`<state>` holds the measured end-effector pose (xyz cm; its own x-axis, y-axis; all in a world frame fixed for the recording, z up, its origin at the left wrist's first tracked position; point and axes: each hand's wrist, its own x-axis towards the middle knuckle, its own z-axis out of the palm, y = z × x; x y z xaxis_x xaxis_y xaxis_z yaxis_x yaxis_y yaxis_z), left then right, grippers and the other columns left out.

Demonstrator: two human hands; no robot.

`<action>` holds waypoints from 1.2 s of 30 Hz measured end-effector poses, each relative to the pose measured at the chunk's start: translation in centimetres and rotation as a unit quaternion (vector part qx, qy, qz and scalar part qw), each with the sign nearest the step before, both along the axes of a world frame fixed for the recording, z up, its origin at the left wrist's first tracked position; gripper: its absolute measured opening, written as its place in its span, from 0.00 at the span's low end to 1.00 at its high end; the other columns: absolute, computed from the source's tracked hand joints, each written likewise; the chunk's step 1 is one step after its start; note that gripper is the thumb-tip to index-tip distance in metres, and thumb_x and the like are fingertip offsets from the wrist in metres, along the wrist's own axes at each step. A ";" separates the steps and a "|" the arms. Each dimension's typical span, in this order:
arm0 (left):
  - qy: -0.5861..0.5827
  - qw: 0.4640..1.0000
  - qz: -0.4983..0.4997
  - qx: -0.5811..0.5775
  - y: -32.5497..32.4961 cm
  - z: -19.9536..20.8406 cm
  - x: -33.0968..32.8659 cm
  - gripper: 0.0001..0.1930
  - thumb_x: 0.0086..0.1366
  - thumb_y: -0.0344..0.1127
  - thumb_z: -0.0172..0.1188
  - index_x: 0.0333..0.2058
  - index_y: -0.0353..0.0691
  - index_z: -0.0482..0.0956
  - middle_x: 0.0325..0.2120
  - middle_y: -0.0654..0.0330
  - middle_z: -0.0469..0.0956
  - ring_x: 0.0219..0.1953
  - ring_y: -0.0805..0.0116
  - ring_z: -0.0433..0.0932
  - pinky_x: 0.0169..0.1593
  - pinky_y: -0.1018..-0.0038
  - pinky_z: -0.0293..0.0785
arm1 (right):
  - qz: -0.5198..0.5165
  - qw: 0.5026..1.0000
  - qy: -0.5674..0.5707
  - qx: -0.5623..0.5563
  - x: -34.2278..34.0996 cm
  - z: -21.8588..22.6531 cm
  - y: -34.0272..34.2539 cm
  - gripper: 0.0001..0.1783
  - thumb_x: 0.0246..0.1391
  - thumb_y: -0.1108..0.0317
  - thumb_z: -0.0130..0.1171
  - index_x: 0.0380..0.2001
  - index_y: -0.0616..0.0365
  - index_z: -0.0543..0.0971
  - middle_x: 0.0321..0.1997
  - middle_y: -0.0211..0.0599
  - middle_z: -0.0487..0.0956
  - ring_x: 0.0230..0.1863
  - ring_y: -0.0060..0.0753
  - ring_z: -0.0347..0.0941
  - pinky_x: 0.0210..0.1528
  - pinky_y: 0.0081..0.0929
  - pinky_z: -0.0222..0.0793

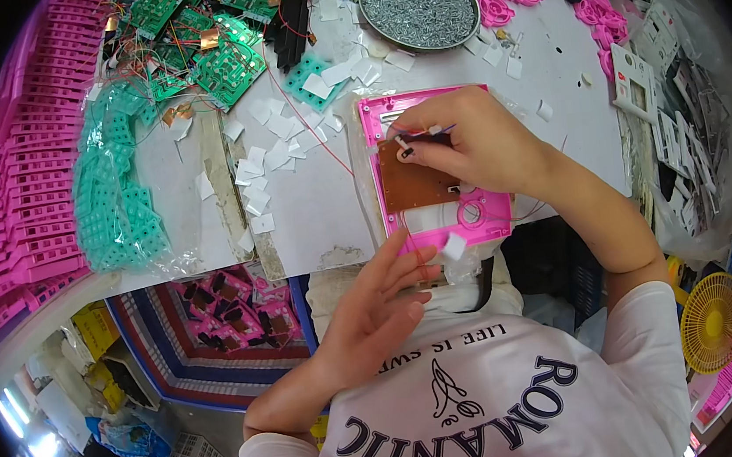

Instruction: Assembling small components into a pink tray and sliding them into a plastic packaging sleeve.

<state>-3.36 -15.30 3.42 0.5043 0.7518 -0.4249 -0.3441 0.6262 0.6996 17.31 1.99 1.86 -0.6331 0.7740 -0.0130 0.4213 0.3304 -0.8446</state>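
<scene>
At frame centre, the brown circuit board (pixel 415 187), lying in the pink housing (pixel 411 98), should handle as light, stiff and fragile, best held by its edges; the right hand (pixel 477 143) pinches a small black-and-white part (pixel 406 148) over it, the left hand's (pixel 373 305) fingers loosely spread.

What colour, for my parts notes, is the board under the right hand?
Brown; the board shows best in the head view.

Circuit board (pixel 410 186) sits in plastic case (pixel 494 228), ctr of pic. Dish of screws (pixel 425 49), top ctr. Board pile (pixel 231 61), upper L; stacked plastic frames (pixel 42 154), far L. Fan (pixel 715 323), lower R. Bin (pixel 212 373) w/ parts (pixel 247 315), lower L.
</scene>
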 end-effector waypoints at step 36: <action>0.497 0.677 -0.076 0.538 25.4 0.2 1.7 0.09 0.57 0.37 0.70 0.35 0.41 0.86 0.35 0.57 0.83 0.39 0.58 0.83 0.44 0.62 0.75 | 0.106 0.914 -0.285 0.271 0.6 2.5 -7.8 0.39 0.54 0.43 0.62 0.52 0.73 0.79 0.62 0.59 0.74 0.66 0.54 0.67 0.68 0.52 0.58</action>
